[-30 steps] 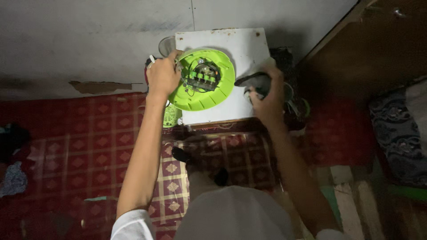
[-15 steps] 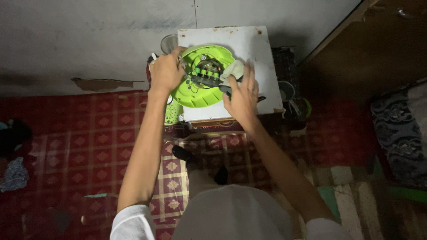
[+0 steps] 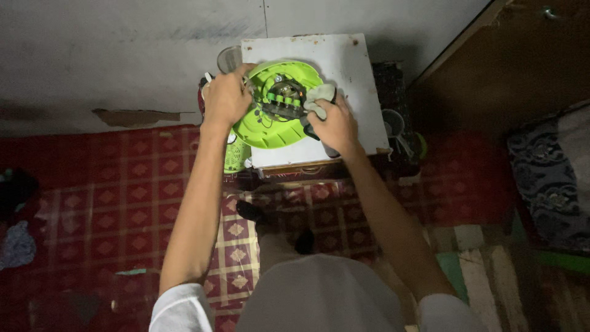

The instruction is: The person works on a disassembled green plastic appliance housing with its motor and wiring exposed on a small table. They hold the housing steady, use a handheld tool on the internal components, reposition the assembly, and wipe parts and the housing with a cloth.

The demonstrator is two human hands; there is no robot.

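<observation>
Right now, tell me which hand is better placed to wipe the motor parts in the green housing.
Right hand: it holds the grey cloth beside the motor parts. The left hand grips the green housing rim.

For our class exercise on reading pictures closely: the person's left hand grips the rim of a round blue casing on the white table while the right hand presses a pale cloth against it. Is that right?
Not quite: the head view shows the round casing is bright green, not blue. The left hand does grip its rim on the white table, and the right hand presses a pale cloth against it.

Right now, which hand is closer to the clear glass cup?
Left. The left hand grips the green round housing's rim right beside the glass cup. The right hand, holding a grey cloth, is across the housing, farther away.
</observation>
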